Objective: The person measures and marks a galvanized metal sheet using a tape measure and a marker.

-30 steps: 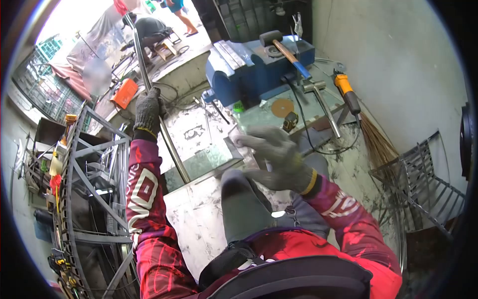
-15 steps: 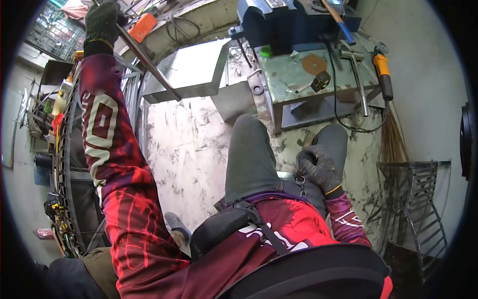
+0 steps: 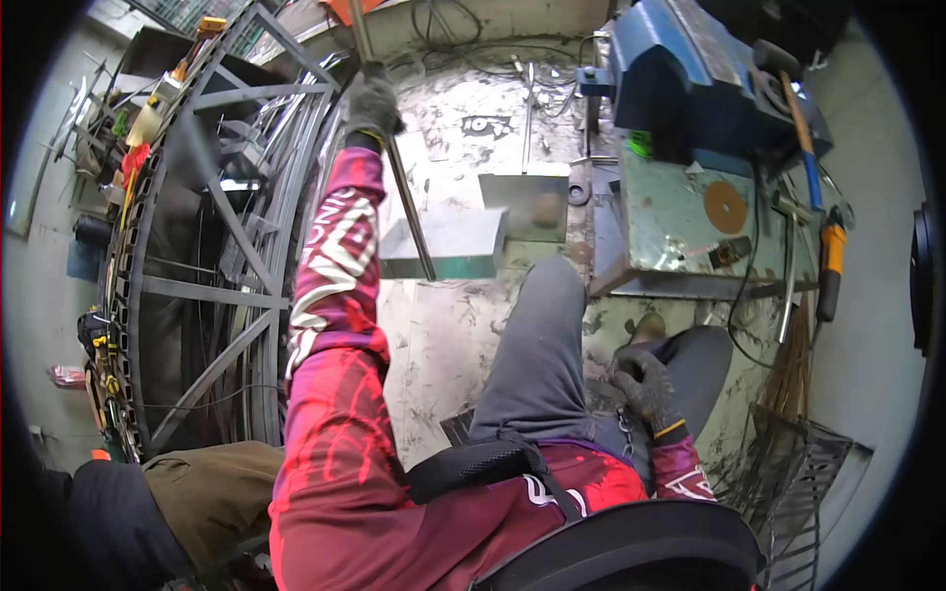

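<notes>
My left hand (image 3: 372, 106), in a dark work glove, is stretched forward and closed around a long, slim metal bar (image 3: 406, 202). The bar slants down toward me, and its lower end overlaps the front side of a shallow sheet-metal box (image 3: 448, 239) on the floor. Just behind the box is a flat grey metal plate (image 3: 529, 207). My right hand (image 3: 645, 389), also gloved, rests on my right thigh with its fingers curled in, and nothing shows in it. A small metal chain (image 3: 626, 430) hangs at my waist beside it.
A metal-topped work table (image 3: 680, 222) at the right carries a blue machine (image 3: 680, 69), a brown disc (image 3: 725, 207), a tape measure (image 3: 729, 253) and a hammer (image 3: 800, 128). An orange power tool (image 3: 833, 251) hangs beside it. A steel frame rack (image 3: 212, 286) stands left; a person's trousers (image 3: 212, 492) show behind.
My view has swung left. My left hand and the bar have come lower and nearer, and the bar stands steeper. The right hand stays on my thigh.
</notes>
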### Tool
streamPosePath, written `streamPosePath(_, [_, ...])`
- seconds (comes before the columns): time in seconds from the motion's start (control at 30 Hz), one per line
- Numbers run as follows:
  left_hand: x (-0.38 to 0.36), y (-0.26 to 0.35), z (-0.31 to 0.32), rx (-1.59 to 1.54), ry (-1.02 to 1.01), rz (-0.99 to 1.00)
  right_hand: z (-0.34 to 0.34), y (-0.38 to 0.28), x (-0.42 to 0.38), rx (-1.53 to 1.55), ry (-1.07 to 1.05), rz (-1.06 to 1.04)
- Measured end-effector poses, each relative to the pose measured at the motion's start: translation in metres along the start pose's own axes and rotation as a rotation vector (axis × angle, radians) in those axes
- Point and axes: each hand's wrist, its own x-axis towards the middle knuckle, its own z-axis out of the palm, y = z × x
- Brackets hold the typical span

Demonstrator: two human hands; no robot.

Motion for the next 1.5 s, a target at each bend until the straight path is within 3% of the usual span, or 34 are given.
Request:
streamPosePath(0.03, [-0.016, -0.018, 0.03, 0.112, 0.065, 0.064, -0.002, -0.003, 0.0, -0.002, 0.015, 0.017])
streamPosePath(0.1, [-0.052, -0.008, 0.05, 0.053, -0.003, -0.296, -0.006, 0.001, -0.001, -0.01, 0.045, 0.058])
streamPosePath(0.17, [-0.072, -0.019, 0.087, 0.128, 0.082, -0.48, -0.008, 0.008, 0.004, 0.047, 0.02, 0.087])
streamPosePath(0.23, [-0.089, 0.002, 0.088, -0.138, 0.055, -0.876, -0.009, 0.004, 0.003, -0.011, 0.036, 0.13])
streamPosePath(0.37, [-0.12, -0.032, 0.117, -0.058, 0.071, -0.965, -0.008, -0.001, 0.013, 0.009, -0.007, 0.261])
streamPosePath(0.47, [-0.153, -0.137, 0.153, 0.041, 0.079, -0.874, -0.007, -0.012, 0.023, -0.01, -0.002, 0.264])
streamPosePath(0.53, [-0.174, -0.165, 0.17, 0.198, 0.079, -0.638, -0.005, -0.02, 0.038, -0.03, 0.018, 0.221])
streamPosePath(0.57, [-0.184, -0.171, 0.171, 0.278, 0.079, -0.524, 0.001, -0.028, 0.05, -0.003, 0.109, 0.074])
streamPosePath(0.6, [-0.185, -0.155, 0.168, 0.276, 0.083, -0.527, 0.007, -0.039, 0.064, 0.023, 0.196, -0.075])
streamPosePath(0.67, [-0.167, -0.083, 0.159, -0.041, 0.096, -0.859, 0.015, -0.093, 0.112, 0.014, 0.15, -0.244])
streamPosePath(0.73, [-0.15, -0.046, 0.158, -0.032, 0.084, -0.925, 0.045, -0.146, 0.174, 0.067, 0.15, -0.517])
streamPosePath(0.8, [-0.142, -0.033, 0.162, -0.004, 0.09, -0.993, 0.086, -0.169, 0.224, -0.044, -0.24, -0.265])
streamPosePath(0.87, [-0.137, -0.042, 0.159, 0.005, 0.066, -0.955, 0.154, -0.16, 0.269, -0.235, -0.284, -0.313])
streamPosePath(0.93, [-0.139, -0.044, 0.159, -0.035, 0.026, -0.902, 0.207, -0.153, 0.301, -0.457, -0.455, -0.075])
streamPosePath(1.0, [-0.143, -0.044, 0.157, -0.193, 0.01, -0.907, 0.25, -0.121, 0.317, -0.489, -0.533, 0.014])
streamPosePath(1.13, [-0.157, -0.039, 0.156, -0.261, -0.028, -0.882, 0.267, -0.118, 0.32, -0.493, -0.698, 0.181])
streamPosePath(1.23, [-0.173, -0.011, 0.141, -0.325, -0.107, -0.847, 0.293, -0.098, 0.306, -0.515, -0.683, 0.311])
streamPosePath(1.3, [-0.199, -0.009, 0.129, -0.253, -0.217, -0.803, 0.299, -0.088, 0.301, -0.559, -0.74, 0.339])
streamPosePath(1.37, [-0.239, 0.004, 0.115, 0.083, -0.306, -0.638, 0.308, -0.067, 0.306, -0.573, -0.918, 0.236])
streamPosePath(1.43, [-0.291, 0.007, 0.096, 0.135, -0.472, -0.503, 0.313, -0.056, 0.304, -0.639, -0.815, 0.244])
streamPosePath(1.5, [-0.327, 0.036, 0.07, 0.47, -0.727, -0.583, 0.31, -0.062, 0.307, -0.704, -0.745, 0.194])
